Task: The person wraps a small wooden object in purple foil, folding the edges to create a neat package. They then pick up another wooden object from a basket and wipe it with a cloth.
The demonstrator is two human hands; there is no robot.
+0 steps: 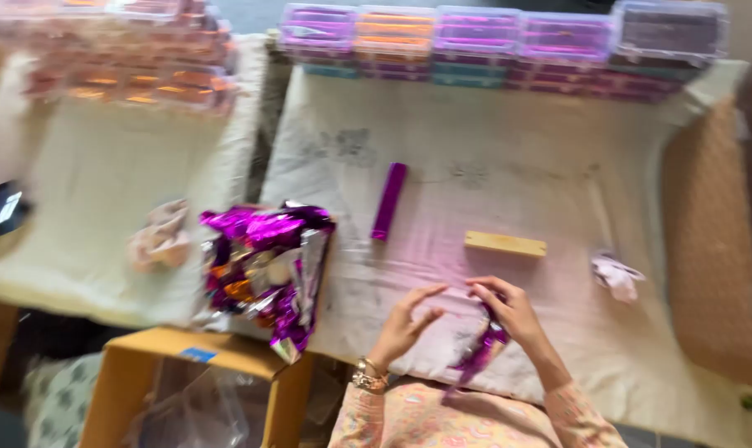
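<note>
My right hand [509,309] pinches a strip of shiny purple foil [478,355] that hangs down toward my lap. My left hand [405,322] hovers just left of it with fingers spread, holding nothing. Both hands are at the near edge of a cloth-covered table [509,149]. A purple foil-wrapped stick [389,201] lies on the cloth beyond my left hand. A bare wooden block [505,244] lies just beyond my right hand. The picture is motion-blurred.
A heap of purple and mixed foil scraps [264,265] sits at the table's left corner. Clear plastic boxes [500,41] line the far edge. A crumpled cloth [615,275] lies right of my hands. A cardboard box [194,390] stands below the heap.
</note>
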